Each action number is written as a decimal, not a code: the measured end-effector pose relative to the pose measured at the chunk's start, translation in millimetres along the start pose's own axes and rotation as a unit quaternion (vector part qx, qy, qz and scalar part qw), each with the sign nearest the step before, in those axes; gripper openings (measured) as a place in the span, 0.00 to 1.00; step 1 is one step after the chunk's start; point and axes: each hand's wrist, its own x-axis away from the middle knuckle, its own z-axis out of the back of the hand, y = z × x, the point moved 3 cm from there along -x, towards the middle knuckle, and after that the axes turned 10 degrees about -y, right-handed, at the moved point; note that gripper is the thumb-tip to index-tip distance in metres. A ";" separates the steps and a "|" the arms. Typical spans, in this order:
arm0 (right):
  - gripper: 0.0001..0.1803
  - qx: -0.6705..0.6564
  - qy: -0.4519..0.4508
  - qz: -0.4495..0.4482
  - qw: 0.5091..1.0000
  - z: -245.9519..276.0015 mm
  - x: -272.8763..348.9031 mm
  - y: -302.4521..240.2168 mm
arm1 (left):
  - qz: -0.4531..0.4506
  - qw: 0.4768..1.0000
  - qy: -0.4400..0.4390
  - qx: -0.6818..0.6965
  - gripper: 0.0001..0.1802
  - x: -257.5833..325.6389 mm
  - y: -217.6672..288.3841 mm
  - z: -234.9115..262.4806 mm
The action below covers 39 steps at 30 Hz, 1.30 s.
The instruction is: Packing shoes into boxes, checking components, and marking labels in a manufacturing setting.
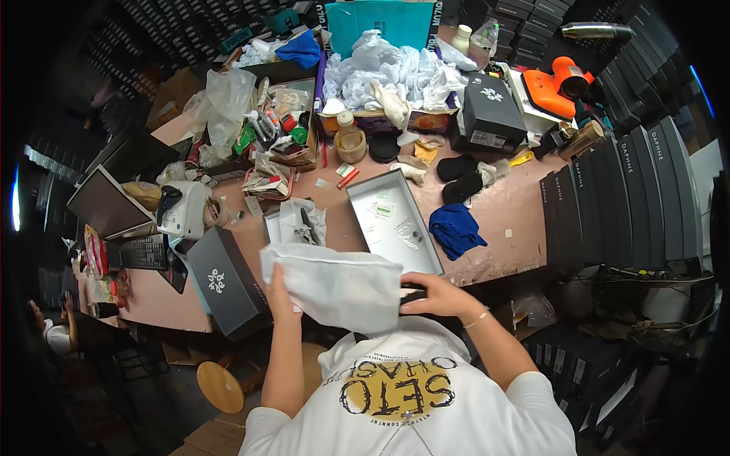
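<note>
In front of my chest I hold a white cloth bag [334, 285] stretched sideways. My left hand [279, 295] is closed on its left end, thumb up along the side. At the bag's right end, my right hand [441, 296] grips a black object [411, 292]; most of it is hidden by the fingers and the cloth, so its kind does not show. Just beyond the bag lies a shallow white box [364, 213] with small packets in it. Left of that, a smaller box part [273, 226] holds white tissue [317, 221] with a dark item on it.
A blue cloth [456, 229] and dark rolled items [461, 188] lie right of the white box. Grey boxes [631, 201] stand stacked at the right. A grey lidded box [223, 281] leans at the left table edge, near a label printer [182, 210]. A tissue-filled carton [391, 72] stands at the back.
</note>
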 end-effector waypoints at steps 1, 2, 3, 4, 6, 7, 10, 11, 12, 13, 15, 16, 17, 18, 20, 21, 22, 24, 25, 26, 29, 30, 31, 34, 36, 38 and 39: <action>0.28 0.037 0.032 -0.009 0.999 16.3 20.4 5.8 | -0.053 0.998 -0.012 -0.017 0.21 -9.3 12.1 -4.8; 0.29 0.020 0.080 -0.041 0.996 29.9 42.1 11.4 | -0.106 0.994 -0.023 -0.033 0.21 -16.0 25.8 -11.0; 0.30 -0.003 0.145 -0.072 0.987 40.4 62.5 19.9 | -0.156 0.986 -0.034 -0.049 0.21 -18.6 37.0 -19.1; 0.29 -0.044 0.217 -0.052 0.974 46.6 78.6 24.1 | -0.119 0.975 -0.083 -0.171 0.20 -10.0 32.4 -44.2; 0.28 -0.070 0.327 -0.030 0.942 56.2 103.8 27.4 | -0.242 0.848 -0.218 -0.418 0.18 2.9 -28.7 -80.2; 0.28 -0.057 0.374 -0.026 0.925 60.4 114.5 30.1 | -0.355 0.677 -0.392 -0.512 0.19 33.8 -33.8 -133.5; 0.27 -0.102 0.418 0.035 0.902 58.5 129.3 33.4 | -0.190 0.364 -0.588 -0.697 0.17 47.1 -133.9 -132.8; 0.27 -0.111 0.421 0.050 0.899 54.8 132.0 35.4 | -0.154 0.311 -0.599 -0.722 0.16 44.2 -157.0 -118.7; 0.27 -0.120 0.426 0.065 0.894 50.5 135.4 37.8 | -0.141 0.316 -0.592 -0.728 0.16 40.8 -159.9 -117.1; 0.27 -0.129 0.430 0.079 0.890 46.9 138.3 39.7 | -0.127 0.323 -0.584 -0.734 0.16 36.6 -161.2 -114.2; 0.26 -0.138 0.437 0.088 0.884 43.8 146.2 45.9 | -0.138 0.357 -0.591 -0.710 0.19 33.3 -136.0 -126.1; 0.26 -0.159 0.444 0.095 0.877 42.2 152.1 50.6 | -0.132 0.340 -0.600 -0.712 0.23 33.5 -104.5 -147.4; 0.26 -0.180 0.445 0.102 0.871 41.0 155.7 54.4 | -0.106 0.352 -0.592 -0.717 0.29 23.1 -84.0 -157.9; 0.25 -0.185 0.454 0.106 0.865 40.8 159.2 54.7 | -0.080 0.353 -0.593 -0.719 0.35 12.8 -60.1 -172.1; 0.24 -0.179 0.453 0.095 0.868 41.2 161.6 54.6 | -0.047 0.401 -0.615 -0.677 0.35 -16.0 -27.2 -189.8; 0.23 -0.178 0.455 0.098 0.867 40.6 160.7 53.9 | -0.003 0.413 -0.620 -0.668 0.34 -25.9 -13.8 -200.9; 0.23 -0.179 0.451 0.100 0.869 40.0 158.3 53.0 | 0.018 0.438 -0.621 -0.650 0.34 -33.6 -3.3 -209.9; 0.23 -0.179 0.442 0.103 0.873 37.8 153.1 52.7 | 0.062 0.461 -0.604 -0.647 0.34 -47.8 12.2 -222.4; 0.23 -0.173 0.442 0.105 0.874 36.6 149.9 53.8 | 0.086 0.460 -0.585 -0.662 0.35 -53.5 17.3 -225.3; 0.23 -0.178 0.435 0.106 0.876 35.4 146.3 54.6 | 0.094 0.481 -0.581 -0.650 0.35 -69.8 12.7 -218.9; 0.23 -0.183 0.428 0.097 0.880 32.6 145.2 56.3 | 0.098 0.491 -0.590 -0.634 0.35 -74.4 21.3 -223.4; 0.23 -0.181 0.431 0.093 0.879 32.2 146.5 59.9 | 0.088 0.497 -0.589 -0.631 0.36 -78.7 18.9 -221.2; 0.23 -0.181 0.434 0.090 0.878 32.5 147.3 61.8 | 0.078 0.503 -0.588 -0.628 0.38 -84.1 14.8 -217.2; 0.23 -0.165 0.476 0.084 0.859 41.1 156.6 70.7 | 0.065 0.512 -0.591 -0.620 0.39 -81.3 12.7 -219.0; 0.22 -0.153 0.509 0.069 0.845 54.0 160.0 80.1 | 0.069 0.512 -0.586 -0.623 0.40 -81.2 13.5 -218.2; 0.21 -0.131 0.538 0.074 0.829 72.8 163.2 94.8 | 0.077 0.507 -0.584 -0.629 0.40 -87.3 8.5 -215.7; 0.20 -0.128 0.551 0.066 0.822 82.3 163.4 98.5 | 0.080 0.510 -0.589 -0.622 0.40 -85.0 9.6 -217.6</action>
